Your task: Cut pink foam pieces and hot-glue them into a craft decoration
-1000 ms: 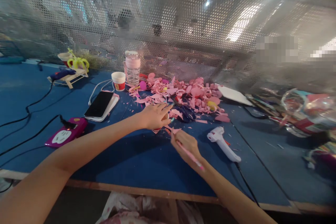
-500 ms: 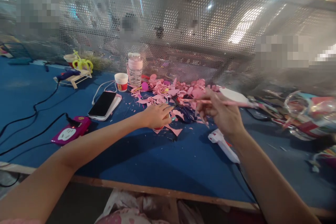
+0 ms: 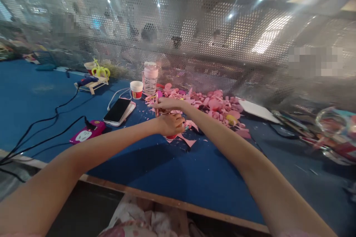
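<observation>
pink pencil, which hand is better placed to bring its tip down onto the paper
Right. The right hand already grips the pink pencil upright, just above the left hand, whose fingers press a pink paper piece flat on the blue table.

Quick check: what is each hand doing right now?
Left hand: closed on pink paper scraps on the table.
Right hand: closed on a pink pencil.

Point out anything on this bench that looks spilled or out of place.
Pink paper scraps lie strewn in a loose heap across the blue table, with small bits scattered around the left hand and right hand, which holds a pink pencil. Nothing looks damaged.
</observation>
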Action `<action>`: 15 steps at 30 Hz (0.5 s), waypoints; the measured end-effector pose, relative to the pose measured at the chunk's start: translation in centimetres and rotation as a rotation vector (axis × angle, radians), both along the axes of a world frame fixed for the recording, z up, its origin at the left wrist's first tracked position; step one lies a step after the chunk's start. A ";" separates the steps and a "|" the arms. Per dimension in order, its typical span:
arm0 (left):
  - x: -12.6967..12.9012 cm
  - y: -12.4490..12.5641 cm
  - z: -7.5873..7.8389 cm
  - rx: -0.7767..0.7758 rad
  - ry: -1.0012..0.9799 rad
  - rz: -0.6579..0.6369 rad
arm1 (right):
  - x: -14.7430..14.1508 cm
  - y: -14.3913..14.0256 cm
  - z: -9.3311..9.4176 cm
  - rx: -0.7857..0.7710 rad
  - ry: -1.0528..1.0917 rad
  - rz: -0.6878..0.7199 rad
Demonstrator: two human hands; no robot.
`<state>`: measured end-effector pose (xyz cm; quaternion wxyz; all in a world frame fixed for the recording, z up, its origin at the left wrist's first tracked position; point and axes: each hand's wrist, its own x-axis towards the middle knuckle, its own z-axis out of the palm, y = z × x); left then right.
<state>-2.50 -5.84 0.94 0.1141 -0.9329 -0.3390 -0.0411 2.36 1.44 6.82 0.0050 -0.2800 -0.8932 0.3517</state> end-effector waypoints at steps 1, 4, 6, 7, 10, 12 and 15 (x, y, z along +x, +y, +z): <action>0.0 0.1 -0.1 0.001 0.006 0.008 | -0.3 0.0 -0.3 -0.013 -0.026 0.015; 0.1 0.1 -0.1 0.007 0.008 0.037 | -0.6 0.5 -0.7 -0.063 -0.109 0.073; 0.1 0.1 0.0 0.025 0.017 0.001 | -0.6 0.9 -0.8 -0.091 -0.148 0.105; 0.2 0.0 0.1 0.039 0.020 -0.024 | -0.5 1.1 -0.9 -0.101 -0.160 0.117; 0.2 -0.1 0.2 0.073 0.028 -0.063 | -0.4 1.5 -1.0 -0.126 -0.174 0.146; 0.2 -0.1 0.2 0.080 0.043 -0.066 | -0.3 1.6 -1.1 -0.146 -0.174 0.162; 0.2 -0.1 0.3 0.094 0.058 -0.074 | -0.4 1.6 -1.3 -0.171 -0.178 0.178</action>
